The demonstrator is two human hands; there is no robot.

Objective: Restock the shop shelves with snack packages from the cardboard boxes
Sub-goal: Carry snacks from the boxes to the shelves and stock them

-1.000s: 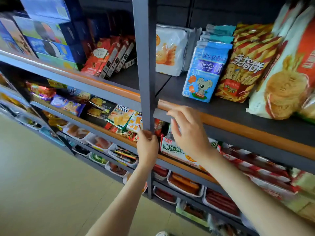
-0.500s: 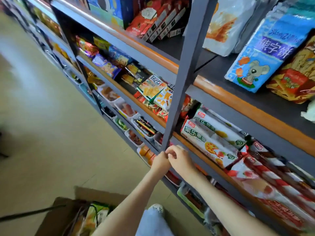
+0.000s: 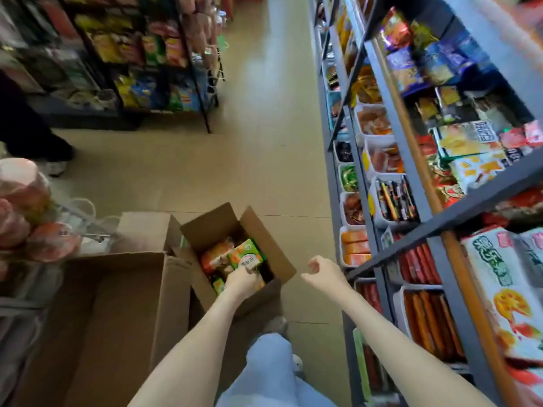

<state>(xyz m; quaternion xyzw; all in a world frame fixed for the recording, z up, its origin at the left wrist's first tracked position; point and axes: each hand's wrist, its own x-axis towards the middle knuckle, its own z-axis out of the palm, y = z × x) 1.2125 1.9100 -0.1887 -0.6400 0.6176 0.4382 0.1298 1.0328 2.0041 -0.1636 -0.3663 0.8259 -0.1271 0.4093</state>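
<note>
An open cardboard box (image 3: 266,242) stands on the floor in front of me, holding snack packages. On top lie a green and orange package (image 3: 245,255) and an orange one (image 3: 216,257). My left hand (image 3: 241,282) is down inside the box, its fingers on the near edge of the green and orange package; blur hides whether they grip it. My right hand (image 3: 323,273) hovers just right of the box with loosely curled fingers and holds nothing. The grey shop shelves (image 3: 411,160) full of snacks run along my right.
A larger open cardboard box (image 3: 117,304) sits to the left, touching the small one. Another person's dark leg and shoe (image 3: 53,163) stand at far left. A rack of chip bags (image 3: 147,54) lines the aisle's far left. Pink packs (image 3: 23,207) hang at left.
I have turned from the shelf down to the aisle floor. Both hands left the shelf post; the left dropped into the snack box and the right hangs beside it.
</note>
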